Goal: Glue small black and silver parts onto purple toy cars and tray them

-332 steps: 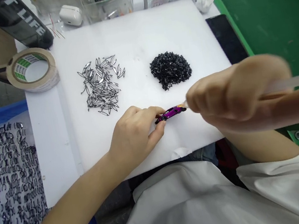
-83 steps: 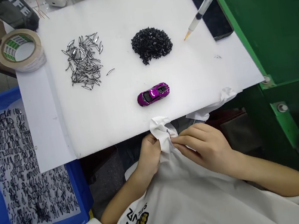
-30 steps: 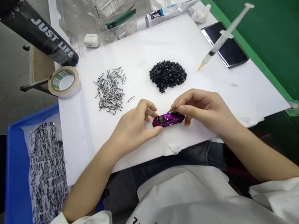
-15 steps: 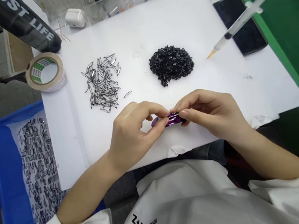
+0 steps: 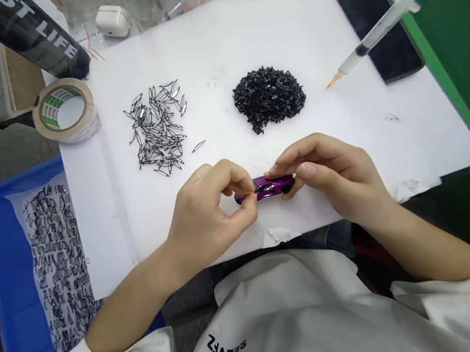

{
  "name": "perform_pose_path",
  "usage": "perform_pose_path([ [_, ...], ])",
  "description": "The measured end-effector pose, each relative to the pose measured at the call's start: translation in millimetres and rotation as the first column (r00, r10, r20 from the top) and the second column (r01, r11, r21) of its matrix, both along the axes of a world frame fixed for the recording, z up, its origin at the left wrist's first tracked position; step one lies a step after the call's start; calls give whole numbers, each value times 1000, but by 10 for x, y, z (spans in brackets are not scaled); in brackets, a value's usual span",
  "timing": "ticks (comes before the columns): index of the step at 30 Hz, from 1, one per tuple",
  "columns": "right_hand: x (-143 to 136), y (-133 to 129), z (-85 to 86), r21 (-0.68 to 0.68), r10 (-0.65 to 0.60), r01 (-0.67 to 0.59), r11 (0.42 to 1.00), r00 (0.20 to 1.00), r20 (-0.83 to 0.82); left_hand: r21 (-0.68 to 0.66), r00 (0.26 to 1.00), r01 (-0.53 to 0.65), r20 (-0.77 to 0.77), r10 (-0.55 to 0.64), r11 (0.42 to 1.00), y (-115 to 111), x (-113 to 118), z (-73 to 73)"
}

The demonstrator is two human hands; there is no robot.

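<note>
A small shiny purple toy car [image 5: 273,186] is held between both hands above the white board [image 5: 197,51]. My left hand [image 5: 214,212] pinches its left end with thumb and index finger. My right hand [image 5: 333,175] has its fingers along the car's far side and right end, the thumb raised off it. Beyond the hands lie a pile of small black pieces [image 5: 268,98] and, to its left, a scatter of thin clear pieces with dark outlines [image 5: 159,130]. One such piece [image 5: 199,146] lies apart.
A syringe [image 5: 385,24] with a yellow tip slants over a dark phone [image 5: 382,33] at right. Tape [image 5: 66,111], a black cylinder [image 5: 39,37] and a white case [image 5: 112,21] stand at left. A blue bin [image 5: 13,282] is lower left.
My right thumb has lifted off the car, and my left fingers have shifted left along it. More of its purple body shows. The view has shifted slightly.
</note>
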State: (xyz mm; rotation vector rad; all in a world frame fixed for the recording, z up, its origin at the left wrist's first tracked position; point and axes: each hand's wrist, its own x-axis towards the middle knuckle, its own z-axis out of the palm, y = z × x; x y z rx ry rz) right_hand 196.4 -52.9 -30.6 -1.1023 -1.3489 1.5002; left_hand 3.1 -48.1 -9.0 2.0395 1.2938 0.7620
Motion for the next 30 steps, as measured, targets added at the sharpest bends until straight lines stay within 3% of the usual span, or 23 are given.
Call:
perform_pose_path([
  [12, 9, -2, -7, -27, 30, -30, 999, 1000, -4, -36, 998, 21, -56, -23, 999, 4, 10, 20],
  [23, 8, -8, 13, 36, 81, -83, 996, 995, 56, 127, 985, 43, -170, -21, 991, -41, 43, 42],
  [30, 20, -40, -1, 116, 89, -113, 987, 977, 194, -116, 964, 64, -251, -92, 991, -28, 48, 30],
])
